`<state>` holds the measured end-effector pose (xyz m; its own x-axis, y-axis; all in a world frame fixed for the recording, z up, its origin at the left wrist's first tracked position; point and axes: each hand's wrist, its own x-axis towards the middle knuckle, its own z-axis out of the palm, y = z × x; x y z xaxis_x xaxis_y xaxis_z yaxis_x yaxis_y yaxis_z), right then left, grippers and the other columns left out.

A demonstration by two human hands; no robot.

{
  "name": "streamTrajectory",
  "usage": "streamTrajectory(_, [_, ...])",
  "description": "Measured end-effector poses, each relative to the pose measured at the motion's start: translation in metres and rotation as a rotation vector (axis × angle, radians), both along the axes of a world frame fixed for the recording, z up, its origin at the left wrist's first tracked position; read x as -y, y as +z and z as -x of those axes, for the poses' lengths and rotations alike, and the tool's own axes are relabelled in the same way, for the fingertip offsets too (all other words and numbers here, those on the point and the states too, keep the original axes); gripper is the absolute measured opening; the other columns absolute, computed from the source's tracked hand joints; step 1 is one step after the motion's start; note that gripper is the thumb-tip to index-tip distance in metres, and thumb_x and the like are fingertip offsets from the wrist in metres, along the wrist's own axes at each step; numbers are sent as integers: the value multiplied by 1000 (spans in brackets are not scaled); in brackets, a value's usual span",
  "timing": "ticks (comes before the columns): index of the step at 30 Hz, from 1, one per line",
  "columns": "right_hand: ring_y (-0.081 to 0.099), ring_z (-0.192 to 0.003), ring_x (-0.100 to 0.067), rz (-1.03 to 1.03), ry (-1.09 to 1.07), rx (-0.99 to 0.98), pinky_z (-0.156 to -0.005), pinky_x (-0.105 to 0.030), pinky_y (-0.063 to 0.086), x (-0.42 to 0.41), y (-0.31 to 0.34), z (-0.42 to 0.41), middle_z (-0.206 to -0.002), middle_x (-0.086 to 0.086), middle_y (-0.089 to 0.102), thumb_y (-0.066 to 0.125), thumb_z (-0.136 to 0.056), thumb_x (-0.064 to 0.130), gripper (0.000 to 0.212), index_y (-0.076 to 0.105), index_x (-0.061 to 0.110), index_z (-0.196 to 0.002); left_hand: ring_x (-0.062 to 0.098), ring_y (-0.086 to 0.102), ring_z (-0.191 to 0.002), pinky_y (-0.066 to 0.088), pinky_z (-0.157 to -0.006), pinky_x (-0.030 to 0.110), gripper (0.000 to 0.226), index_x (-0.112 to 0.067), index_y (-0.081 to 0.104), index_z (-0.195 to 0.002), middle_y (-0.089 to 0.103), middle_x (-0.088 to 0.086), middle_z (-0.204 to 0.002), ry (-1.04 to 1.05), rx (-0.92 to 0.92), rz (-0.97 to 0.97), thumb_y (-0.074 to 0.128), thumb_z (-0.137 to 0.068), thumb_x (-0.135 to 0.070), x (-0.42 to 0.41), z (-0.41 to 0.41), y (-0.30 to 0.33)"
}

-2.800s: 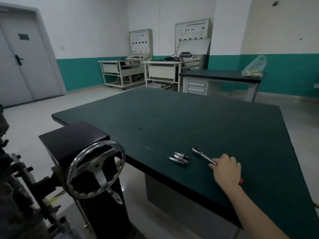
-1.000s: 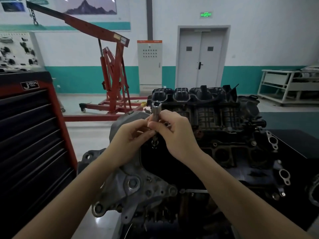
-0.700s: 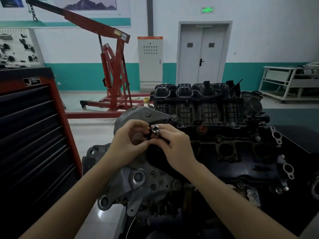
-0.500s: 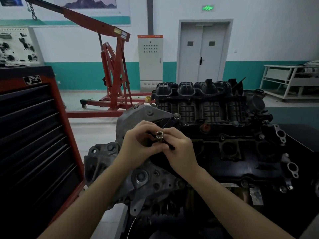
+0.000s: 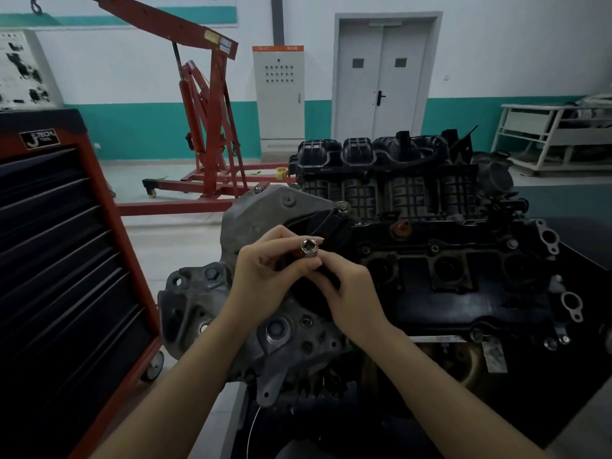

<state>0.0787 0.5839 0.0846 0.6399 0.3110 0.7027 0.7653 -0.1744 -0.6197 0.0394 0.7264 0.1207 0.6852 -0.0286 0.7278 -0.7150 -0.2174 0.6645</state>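
Between your fingers [image 5: 285, 235]: one spark-plug socket [image 5: 309, 247], square drive facing up, pinched by left hand [image 5: 265, 276] and right hand [image 5: 351, 298] together, likely to steady it down a plug well. Beneath: engine [image 5: 447, 270], front end toward you. Left: red tool cabinet [image 5: 66, 260]. Change: a second ago the socket stood taller; now only its top shows.

Engine [image 5: 440, 293]: dark block, black ribbed intake manifold [image 5: 381, 170] on top, grey bracket [image 5: 261, 210] at left end.
Socket [image 5: 309, 248]: chrome, square drive opening toward camera, held over engine's left end.
Left hand [image 5: 265, 276]: fingers curled round socket.
Right hand [image 5: 351, 293]: thumb and fingertips pinch socket from below.
Tool cabinet [image 5: 59, 260]: red frame, black drawers, left of engine.
Engine hoist [image 5: 205, 127]: red, behind engine, leftward.
Electrical cabinet [image 5: 279, 97], double door [image 5: 381, 77]: at wall behind engine.
White cart [image 5: 556, 137]: behind engine, rightward.
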Motion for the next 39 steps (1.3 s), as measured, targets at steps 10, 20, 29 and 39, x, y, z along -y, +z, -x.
streamTrajectory(10, [66,-87,-6,-220,-117,27,-77,-23,52,-14,-9,-4,-92,2,70,73,-77,10,21,68,11,-97,8,70,-83,52,-78,17,29,-20,75,-95,74,-5,-87,144,33,-43,83,-68,-11,3,-4,-7])
streamTrajectory(20, [66,-92,-2,-190,-99,94,-81,-16,50,-8,-13,-7,-98,4,70,70,-82,10,24,70,6,-106,21,71,-90,55,-80,26,20,-7,76,-90,74,6,-93,-14,10,-21,80,-72,-1,1,-6,-6])
streamTrajectory(29, [62,-105,-18,-32,-134,158,-92,-28,46,-6,-16,-7,-113,-2,68,62,-89,14,32,63,6,-121,14,72,-82,56,-76,24,31,-12,75,-92,75,-6,-85,-40,-54,103,78,-68,7,4,-5,-4])
streamTrajectory(39, [63,-90,-19,-157,-164,56,-79,-22,46,-5,-14,-5,-92,4,70,78,-77,10,23,70,10,-99,22,69,-77,56,-74,32,25,-16,72,-81,71,3,-82,75,9,-39,86,-64,-3,6,-1,-4])
